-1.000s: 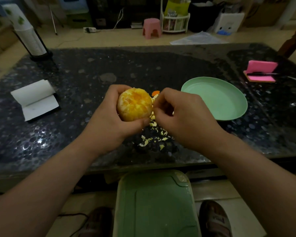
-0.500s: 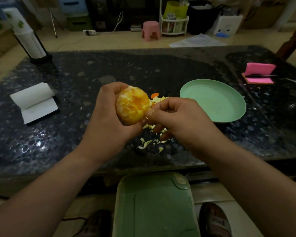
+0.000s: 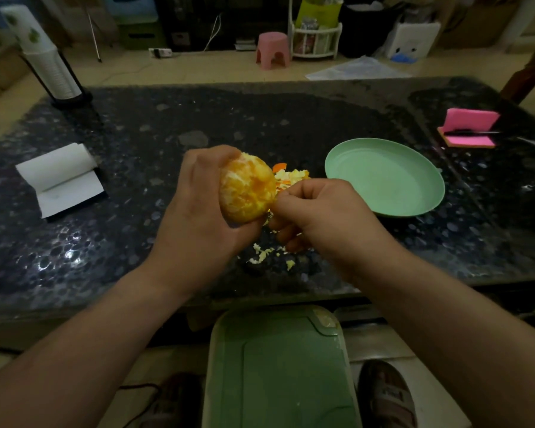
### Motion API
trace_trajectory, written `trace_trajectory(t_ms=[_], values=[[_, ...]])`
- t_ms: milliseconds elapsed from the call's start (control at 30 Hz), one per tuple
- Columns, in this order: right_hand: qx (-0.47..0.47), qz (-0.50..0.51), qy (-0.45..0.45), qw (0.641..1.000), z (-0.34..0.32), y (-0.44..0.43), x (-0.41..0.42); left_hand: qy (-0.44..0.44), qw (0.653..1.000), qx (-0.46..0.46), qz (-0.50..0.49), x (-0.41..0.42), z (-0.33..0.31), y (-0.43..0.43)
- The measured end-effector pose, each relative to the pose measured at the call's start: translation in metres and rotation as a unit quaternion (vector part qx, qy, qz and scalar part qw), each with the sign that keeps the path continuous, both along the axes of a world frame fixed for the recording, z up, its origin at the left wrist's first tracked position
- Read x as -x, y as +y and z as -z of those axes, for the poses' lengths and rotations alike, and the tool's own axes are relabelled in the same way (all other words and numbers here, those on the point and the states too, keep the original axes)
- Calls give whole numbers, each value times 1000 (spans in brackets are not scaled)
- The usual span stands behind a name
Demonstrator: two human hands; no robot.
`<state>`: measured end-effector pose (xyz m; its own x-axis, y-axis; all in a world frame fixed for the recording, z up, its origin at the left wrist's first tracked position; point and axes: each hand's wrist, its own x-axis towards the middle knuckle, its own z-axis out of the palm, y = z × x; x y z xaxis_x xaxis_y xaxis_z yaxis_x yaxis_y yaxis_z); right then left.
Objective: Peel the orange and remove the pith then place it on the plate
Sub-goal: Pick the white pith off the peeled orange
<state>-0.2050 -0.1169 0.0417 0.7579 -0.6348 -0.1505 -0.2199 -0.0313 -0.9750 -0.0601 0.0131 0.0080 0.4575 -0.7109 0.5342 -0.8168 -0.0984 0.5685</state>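
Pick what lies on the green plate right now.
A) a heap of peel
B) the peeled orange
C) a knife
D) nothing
D: the green plate is bare; the orange sits in the left hand while the right hand pinches at its side.

One cam only, on my head, wide-angle, facing fwd and down. It's close in: both forearms run up from the bottom corners, and my left grip (image 3: pixel 195 217) and right grip (image 3: pixel 325 217) meet at the orange (image 3: pixel 247 193), dead centre, nearest the lens. The counter (image 3: pixel 291 118) fills the mid band edge to edge, w/ the plate (image 3: pixel 383 177) right of centre. Top strip catches the floor beyond and a pink stool (image 3: pixel 274 49). Bottom looks steeply down past the counter's near edge to a green plastic container (image 3: pixel 278 366) and my sandal (image 3: pixel 386 396).
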Motion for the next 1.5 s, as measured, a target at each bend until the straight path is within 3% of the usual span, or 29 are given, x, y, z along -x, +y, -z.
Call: trace_trajectory(t_ms=[133, 267, 467, 667, 1233, 1500], values=[[6, -10, -26, 1000, -1, -2, 1, 81, 996, 17, -11, -1, -1, -1], [176, 0, -51, 983, 2, -2, 2, 140, 989, 37, -8, -1, -3, -1], [352, 26, -51, 934, 7, 0, 1, 132, 991, 27, -12, 0, -3, -2], [450, 14, -29, 893, 10, 0, 1, 90, 996, 5, -18, -2, 0, 0], [491, 13, -17, 871, 11, 1, -1, 34, 999, -9, -29, 2, 1, -1], [437, 45, -49, 897, 9, 2, -5, 94, 995, 13, -23, 5, -2, -1]])
